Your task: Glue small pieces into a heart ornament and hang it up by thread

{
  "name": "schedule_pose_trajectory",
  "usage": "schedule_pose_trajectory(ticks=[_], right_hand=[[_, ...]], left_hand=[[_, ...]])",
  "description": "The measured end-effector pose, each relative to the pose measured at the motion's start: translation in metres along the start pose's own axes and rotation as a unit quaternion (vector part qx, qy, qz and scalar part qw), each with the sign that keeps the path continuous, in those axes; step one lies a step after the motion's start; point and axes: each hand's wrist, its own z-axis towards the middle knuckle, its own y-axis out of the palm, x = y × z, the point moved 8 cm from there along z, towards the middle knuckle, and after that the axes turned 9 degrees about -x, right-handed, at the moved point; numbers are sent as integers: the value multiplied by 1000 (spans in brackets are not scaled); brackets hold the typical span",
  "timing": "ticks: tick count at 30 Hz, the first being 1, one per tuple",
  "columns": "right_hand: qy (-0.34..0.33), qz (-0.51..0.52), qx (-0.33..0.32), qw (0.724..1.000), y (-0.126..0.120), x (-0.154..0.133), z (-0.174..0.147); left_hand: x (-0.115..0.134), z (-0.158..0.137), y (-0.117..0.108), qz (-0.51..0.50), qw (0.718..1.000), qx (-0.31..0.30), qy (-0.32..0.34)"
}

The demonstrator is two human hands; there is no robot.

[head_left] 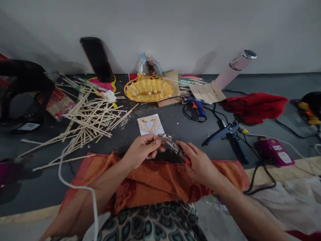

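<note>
My right hand [198,162] is wrapped round the handles of metal pliers [173,146], whose jaws point up and to the left. My left hand [145,150] is closed in a pinch at the jaw end; whatever is between its fingertips is too small to make out. Just beyond the hands lies a white paper square [160,130] bearing a heart outline [142,126] of small pale pieces. A few short pale bits [169,136] show beside the plier jaws. Under my wrists an orange towel [150,177] covers the table's front edge and my lap.
Pale sticks [87,117] are heaped at left, near a leaning phone [97,60]. A yellow woven basket [149,88] stands at the back. To the right are a blue glue gun [198,105], a blue-handled tool [223,132], a red cloth [255,105], a pink flask [233,68] and cables.
</note>
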Motion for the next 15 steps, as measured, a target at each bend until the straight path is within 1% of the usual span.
schedule_pose_trajectory(ticks=[2, 3, 7, 10, 12, 15], right_hand=[[-3, -9, 5, 1000, -1, 0, 0], [-7, -9, 2, 1000, -1, 0, 0], [-23, 2, -13, 1000, -2, -1, 0], [-33, 19, -14, 999, 0, -3, 0], [-32, 27, -10, 999, 4, -4, 0], [-11, 21, -4, 1000, 8, -1, 1]], left_hand=[[6, -1, -3, 35, 999, 22, 33], [6, -2, -3, 39, 998, 21, 36], [2, -3, 1, -5, 1000, -24, -7], [1, -5, 3, -37, 998, -42, -32], [0, -5, 4, -51, 997, -43, -44], [-2, -3, 3, -55, 997, -24, -42]])
